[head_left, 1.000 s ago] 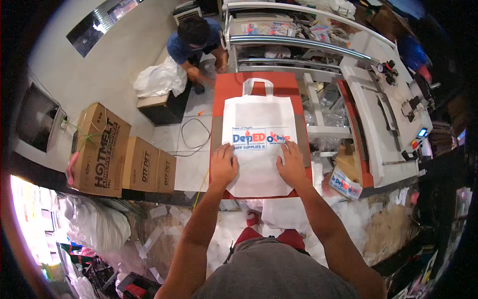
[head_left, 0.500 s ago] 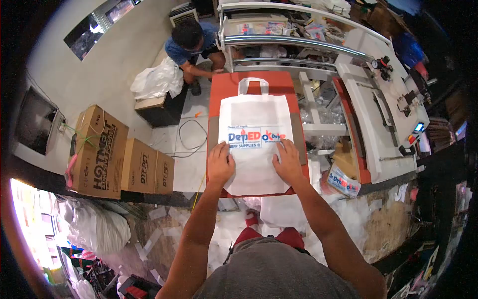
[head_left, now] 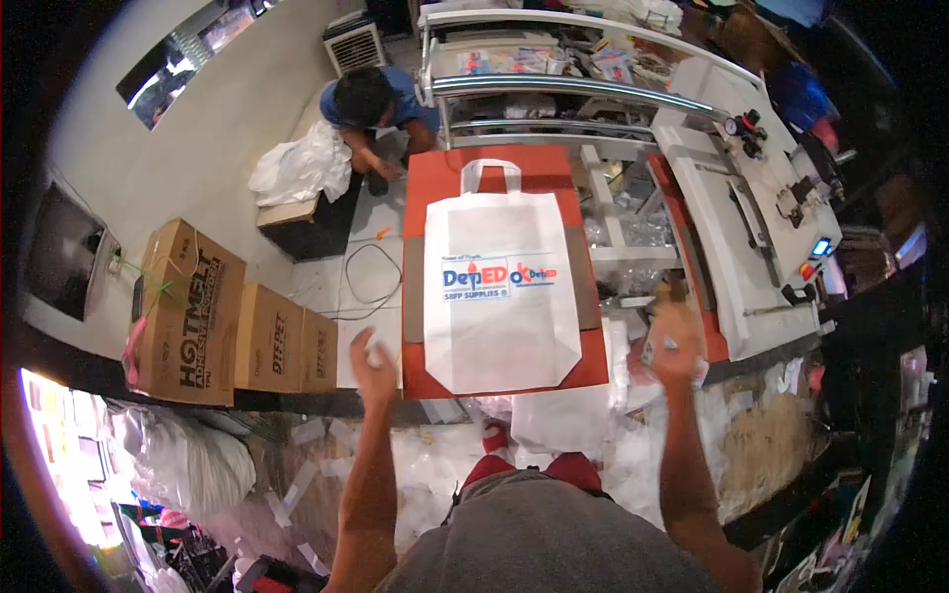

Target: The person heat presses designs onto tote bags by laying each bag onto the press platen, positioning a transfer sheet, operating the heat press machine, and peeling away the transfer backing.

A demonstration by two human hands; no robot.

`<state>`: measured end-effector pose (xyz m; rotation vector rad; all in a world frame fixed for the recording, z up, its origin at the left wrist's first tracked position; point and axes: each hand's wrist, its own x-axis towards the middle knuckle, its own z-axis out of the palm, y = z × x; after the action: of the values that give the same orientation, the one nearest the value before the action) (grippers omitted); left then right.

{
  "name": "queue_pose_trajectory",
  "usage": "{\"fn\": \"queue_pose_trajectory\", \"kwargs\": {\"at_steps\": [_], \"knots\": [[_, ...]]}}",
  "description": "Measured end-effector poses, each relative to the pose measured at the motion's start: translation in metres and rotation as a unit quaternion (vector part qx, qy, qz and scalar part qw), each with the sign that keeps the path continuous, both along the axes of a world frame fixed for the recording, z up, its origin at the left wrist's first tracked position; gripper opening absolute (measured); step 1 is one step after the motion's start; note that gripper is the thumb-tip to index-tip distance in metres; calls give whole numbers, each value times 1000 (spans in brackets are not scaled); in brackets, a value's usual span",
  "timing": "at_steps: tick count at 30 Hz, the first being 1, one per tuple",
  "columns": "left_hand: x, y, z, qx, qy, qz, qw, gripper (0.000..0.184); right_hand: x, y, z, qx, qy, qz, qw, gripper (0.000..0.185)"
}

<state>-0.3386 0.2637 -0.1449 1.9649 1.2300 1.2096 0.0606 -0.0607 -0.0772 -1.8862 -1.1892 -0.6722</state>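
Red pad (head_left: 435,173), mid-frame, carries the white bag (head_left: 499,341) flat; keep it square and unwrinkled. Left hand (head_left: 374,370): half-open, empty; right hand (head_left: 676,348): blurred, grip cannot be told.

White bag (head_left: 502,341) on red pad (head_left: 431,178)

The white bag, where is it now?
In the head view, the white bag lies near centre on the red pad, between the left hand and right hand.

Bag (head_left: 504,341): DepED, SBFP SUPPLIES; lg ctn (head_left: 188,331): HOTMELT.
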Motion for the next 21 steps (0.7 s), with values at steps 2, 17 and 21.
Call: {"fn": "queue_pose_trajectory", "kwargs": {"at_steps": [2,17,21], "knots": [[-56,-3,-43,-31,7,65,997,27,14,-56,72,-86,181,-193,961,28],[-305,-131,-226,-341,399,-99,846,34,218,-173,87,-220,-1,-469,856,58],[-350,-132,-254,-350,313,-122,874,22,261,-171,79,-393,-1,-360,846,54]]}}
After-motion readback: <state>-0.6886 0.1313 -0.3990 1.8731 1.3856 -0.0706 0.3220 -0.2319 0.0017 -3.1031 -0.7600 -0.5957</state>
